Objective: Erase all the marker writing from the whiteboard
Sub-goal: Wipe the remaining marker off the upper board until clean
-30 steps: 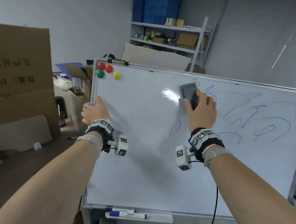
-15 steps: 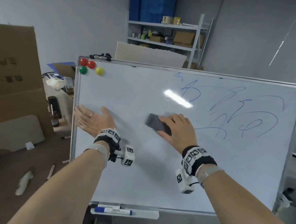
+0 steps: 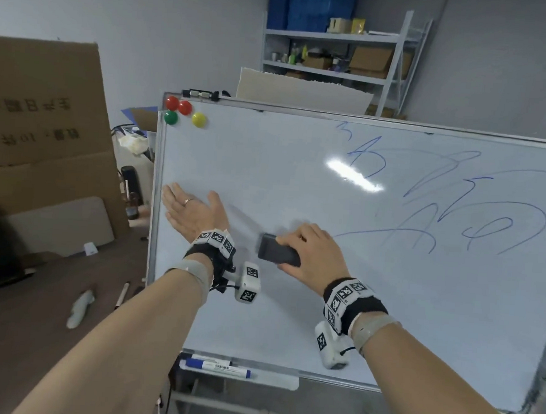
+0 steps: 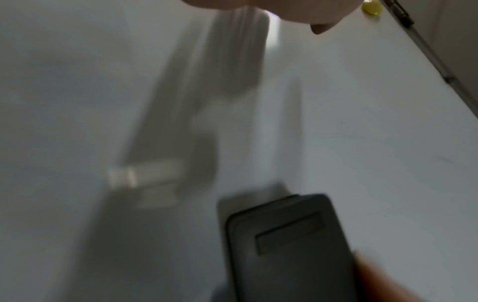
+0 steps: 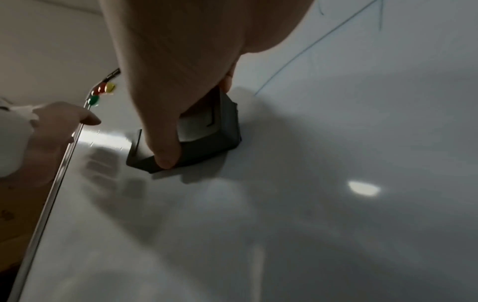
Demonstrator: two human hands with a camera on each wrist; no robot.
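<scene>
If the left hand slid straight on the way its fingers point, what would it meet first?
The left hand lies flat on the whiteboard, fingers pointing up-left. They would likely meet the board's metal left frame first, since the fingertips are almost at it already.

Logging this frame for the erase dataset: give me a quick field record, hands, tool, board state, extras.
left hand: open, flat against the whiteboard near its left edge
right hand: grips the eraser, pressed to the board
eraser position: lower centre, left of the writing
blue marker writing: remains on the upper right part
left part of board: no writing visible
magnets: two red, one green, one yellow, top-left corner
marker pen: lies in the tray under the board
task status: unfinished
</scene>
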